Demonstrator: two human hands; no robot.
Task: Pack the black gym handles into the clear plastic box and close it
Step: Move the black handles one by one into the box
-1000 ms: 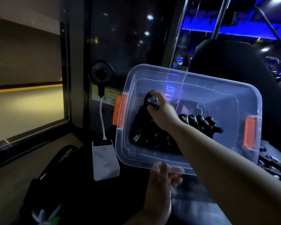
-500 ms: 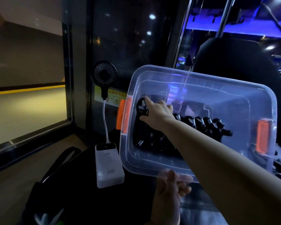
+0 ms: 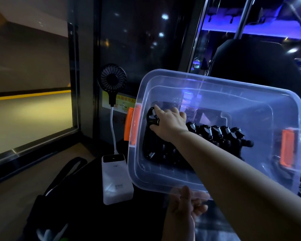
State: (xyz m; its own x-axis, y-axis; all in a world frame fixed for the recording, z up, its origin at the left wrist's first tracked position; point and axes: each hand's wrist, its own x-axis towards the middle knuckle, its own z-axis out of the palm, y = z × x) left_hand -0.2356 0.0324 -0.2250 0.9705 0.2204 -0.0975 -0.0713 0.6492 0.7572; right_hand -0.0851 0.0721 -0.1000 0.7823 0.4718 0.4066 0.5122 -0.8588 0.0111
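The clear plastic box (image 3: 250, 94) with orange latches is tilted toward me, its open side facing me. My left hand (image 3: 184, 207) grips its near rim from below. My right hand (image 3: 169, 124) reaches inside and holds a black gym handle (image 3: 152, 117) against the box's left end, thumb under it and fingers over it. Several more black gym handles (image 3: 221, 134) with metal springs lie in a row along the box's floor, partly hidden by my right forearm.
A white power bank (image 3: 114, 178) lies left of the box, with a small black fan (image 3: 112, 79) plugged in on a white stalk. A black bag (image 3: 59, 197) sits at lower left. A dark glass wall and a black seat back (image 3: 254, 63) stand behind.
My right hand has pushed the held handle further left and down toward the box's left end. The box has stayed tilted in my left hand; the view shifted slightly.
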